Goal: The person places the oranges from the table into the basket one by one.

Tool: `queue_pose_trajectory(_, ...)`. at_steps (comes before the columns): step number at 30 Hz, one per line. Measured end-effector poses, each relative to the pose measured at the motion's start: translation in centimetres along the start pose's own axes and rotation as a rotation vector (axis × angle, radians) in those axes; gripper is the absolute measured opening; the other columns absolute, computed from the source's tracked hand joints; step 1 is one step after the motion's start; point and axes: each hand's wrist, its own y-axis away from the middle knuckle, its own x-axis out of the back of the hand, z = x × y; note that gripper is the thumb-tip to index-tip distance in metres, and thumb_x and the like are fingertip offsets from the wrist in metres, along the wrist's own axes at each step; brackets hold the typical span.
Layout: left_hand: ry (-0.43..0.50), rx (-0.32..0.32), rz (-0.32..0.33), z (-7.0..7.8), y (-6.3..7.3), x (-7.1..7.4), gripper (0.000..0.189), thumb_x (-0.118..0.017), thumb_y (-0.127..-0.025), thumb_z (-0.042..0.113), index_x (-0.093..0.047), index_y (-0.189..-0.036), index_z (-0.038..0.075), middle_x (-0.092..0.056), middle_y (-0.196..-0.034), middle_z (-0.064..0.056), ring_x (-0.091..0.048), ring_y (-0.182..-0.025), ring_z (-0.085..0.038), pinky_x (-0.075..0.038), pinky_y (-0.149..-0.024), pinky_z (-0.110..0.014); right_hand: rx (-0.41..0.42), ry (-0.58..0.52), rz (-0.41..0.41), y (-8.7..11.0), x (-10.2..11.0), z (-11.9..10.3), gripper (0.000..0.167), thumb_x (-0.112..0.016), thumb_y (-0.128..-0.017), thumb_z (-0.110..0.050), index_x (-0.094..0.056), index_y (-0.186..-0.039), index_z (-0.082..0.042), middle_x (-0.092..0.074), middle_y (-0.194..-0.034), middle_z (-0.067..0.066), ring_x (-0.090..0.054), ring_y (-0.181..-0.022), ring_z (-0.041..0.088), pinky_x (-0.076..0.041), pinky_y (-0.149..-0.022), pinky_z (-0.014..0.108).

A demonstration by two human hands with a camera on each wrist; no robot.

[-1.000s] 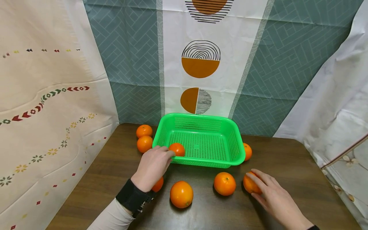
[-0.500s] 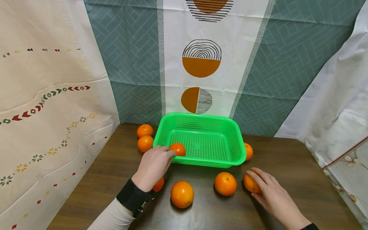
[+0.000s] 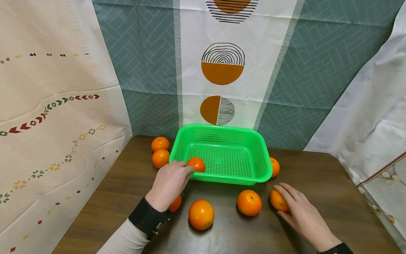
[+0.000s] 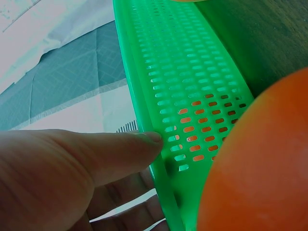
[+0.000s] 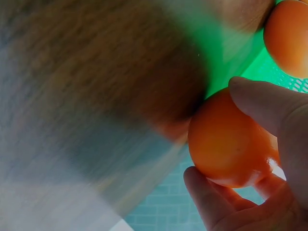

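Note:
A green perforated plastic basket (image 3: 222,179) stands at the back of the table. My left hand (image 3: 171,181) grips its near rim at the left corner; in the left wrist view the thumb (image 4: 125,151) lies on one side of the wall and the fingers are on the other. Inside the basket, close to those fingers, is one orange (image 3: 197,164). On the right my right hand (image 3: 302,213) holds another orange (image 3: 278,201) low at the table. The right wrist view has thumb and fingers around that orange (image 5: 226,139); its far side is hidden.
Two oranges, one at the front (image 3: 201,214) and one right of it (image 3: 249,203), lie before the basket. Another orange (image 3: 175,203) is partly behind my left wrist. Two sit left of the basket, one right. Patterned cloths (image 3: 149,70) hang behind the brown table (image 3: 117,197).
My right hand has shifted very slightly away from me at the orange, its fingers a little higher in the head view. The left hand and basket stay put.

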Motion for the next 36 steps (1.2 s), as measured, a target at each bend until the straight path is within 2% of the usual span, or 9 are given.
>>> queue_pose_trajectory(11,0.000,-0.006,0.008,0.0,0.0,0.0,0.020,-0.097,-0.085,0.010,-0.081,-0.094,0.018,-0.066,-0.082,0.003,-0.062,-0.075,-0.022,-0.051,-0.063,-0.031,-0.027,-0.014,0.015,0.2,0.0,0.5,0.091,-0.105,-0.069,-0.014,-0.062,-0.149,-0.008,-0.062,-0.143,0.016,-0.067,-0.116,0.042,-0.060,-0.089,0.063)
queue_pose_trajectory(18,-0.012,-0.012,0.004,0.0,0.0,0.1,0.020,-0.097,-0.085,0.009,-0.081,-0.094,0.017,-0.067,-0.083,0.002,-0.063,-0.075,-0.023,-0.053,-0.064,-0.032,-0.031,-0.009,0.036,0.3,0.2,0.6,0.093,-0.107,-0.067,-0.018,-0.062,-0.148,-0.009,-0.063,-0.142,0.016,-0.069,-0.113,0.041,-0.061,-0.086,0.062)
queue_pose_trajectory(24,-0.008,-0.011,0.008,0.0,0.0,-0.1,0.020,-0.097,-0.085,0.010,-0.081,-0.094,0.018,-0.066,-0.082,0.003,-0.062,-0.075,-0.022,-0.052,-0.063,-0.031,-0.010,0.000,0.068,0.0,1.0,0.5,0.097,-0.108,-0.065,-0.018,-0.061,-0.150,-0.009,-0.063,-0.143,0.015,-0.069,-0.113,0.040,-0.061,-0.086,0.062)
queue_pose_trajectory(36,-0.016,-0.016,0.014,0.0,0.0,-0.1,0.021,-0.098,-0.084,0.010,-0.081,-0.094,0.018,-0.065,-0.082,0.003,-0.062,-0.074,-0.022,-0.051,-0.062,-0.030,0.011,0.006,0.076,0.0,1.8,0.3,0.098,-0.108,-0.064,-0.018,-0.061,-0.149,-0.008,-0.063,-0.142,0.014,-0.069,-0.114,0.039,-0.060,-0.088,0.061)
